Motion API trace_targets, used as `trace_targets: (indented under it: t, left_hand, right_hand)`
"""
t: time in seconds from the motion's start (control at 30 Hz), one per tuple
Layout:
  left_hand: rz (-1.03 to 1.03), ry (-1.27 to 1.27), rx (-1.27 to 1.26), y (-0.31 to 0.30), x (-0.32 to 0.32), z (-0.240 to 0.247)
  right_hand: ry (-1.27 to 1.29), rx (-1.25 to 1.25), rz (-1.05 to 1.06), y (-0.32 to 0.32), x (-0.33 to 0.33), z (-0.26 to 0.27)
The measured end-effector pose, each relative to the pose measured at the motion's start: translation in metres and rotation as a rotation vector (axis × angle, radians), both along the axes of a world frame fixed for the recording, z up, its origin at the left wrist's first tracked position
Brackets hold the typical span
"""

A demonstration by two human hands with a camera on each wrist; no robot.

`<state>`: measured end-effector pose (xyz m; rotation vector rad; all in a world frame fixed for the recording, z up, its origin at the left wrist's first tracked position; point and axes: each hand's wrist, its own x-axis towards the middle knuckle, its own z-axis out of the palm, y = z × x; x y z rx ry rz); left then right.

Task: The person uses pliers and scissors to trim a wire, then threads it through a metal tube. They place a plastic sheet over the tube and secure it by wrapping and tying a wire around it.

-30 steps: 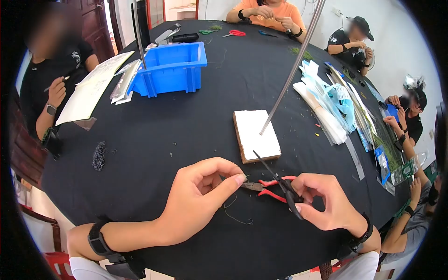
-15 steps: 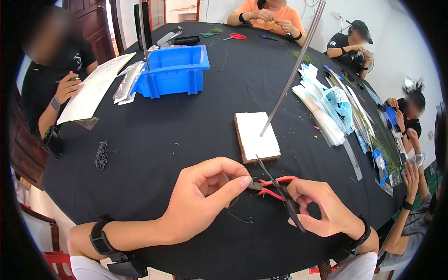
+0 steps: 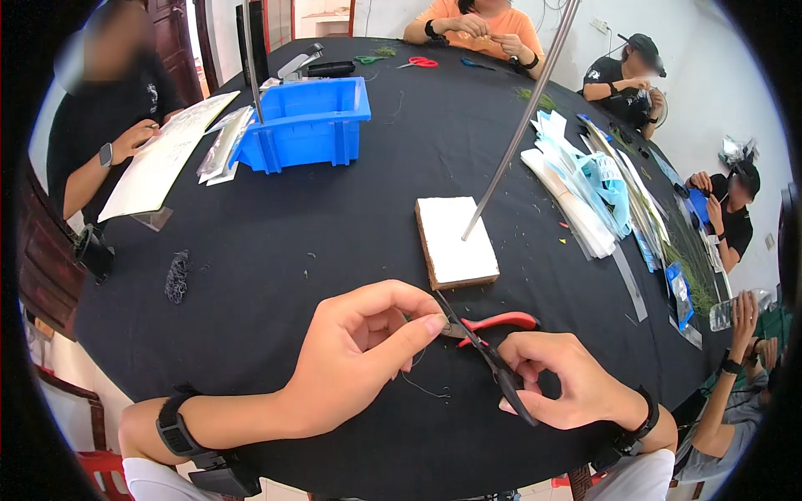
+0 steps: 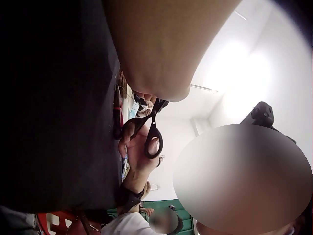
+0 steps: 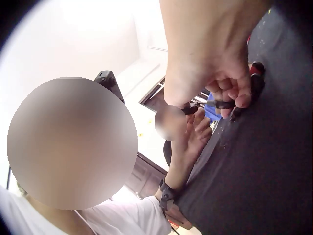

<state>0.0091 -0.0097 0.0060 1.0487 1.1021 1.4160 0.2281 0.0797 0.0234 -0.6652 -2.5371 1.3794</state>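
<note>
1. The room lies beyond the hands: a white wall (image 3: 710, 92) stands far ahead and to the right, with a dark door (image 3: 167, 50) far ahead to the left; several people sit around.
2. The table (image 3: 234, 334), under a black cloth, spreads beneath both hands. Its curved edge passes under the forearms, near the right wrist and well off to the left of the left hand; small scraps dot the wide stretch of cloth ahead of the left hand.
3. A blue bin (image 3: 309, 146) stands across that stretch, ahead and left of the left hand.
4. A pile of pale strips and packets (image 3: 576, 188) lies well ahead of the right hand.
5. The left hand (image 3: 368, 351) pinches a thin strand (image 3: 426, 390) between thumb and forefinger; the strand trails onto the cloth toward the right hand.
6. The right hand (image 3: 568, 376) grasps black scissors (image 3: 507, 382) by the loops, blades slanting to just beside the left fingertips.
7. A white-topped block (image 3: 447, 238) sits just ahead of the fingertips, a metal rod (image 3: 517, 125) rising from it at a slant.
8. Red-handled pliers (image 3: 501, 319) lie between the hands, partly behind the scissors.
9. A dark tangle (image 3: 177, 277) rests well left of the left hand.
</note>
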Motion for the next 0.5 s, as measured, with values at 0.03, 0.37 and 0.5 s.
trace_targets:
  t: [0.03,0.37,0.5]
  left_hand:
    - [-0.003,0.000,0.000,0.0000,0.0001,-0.0005]
    - [-0.007,-0.004,-0.004,-0.0004,0.0002,0.0008]
    - [0.000,0.002,0.002,0.0005,0.0006,0.0011]
  right_hand:
    - [-0.002,0.012,0.003,0.0001,0.0002,-0.0005]
    - [0.009,0.023,0.007,-0.0003,-0.0008,-0.0007]
    - [0.010,0.032,0.009,-0.0001,-0.0013,-0.0023]
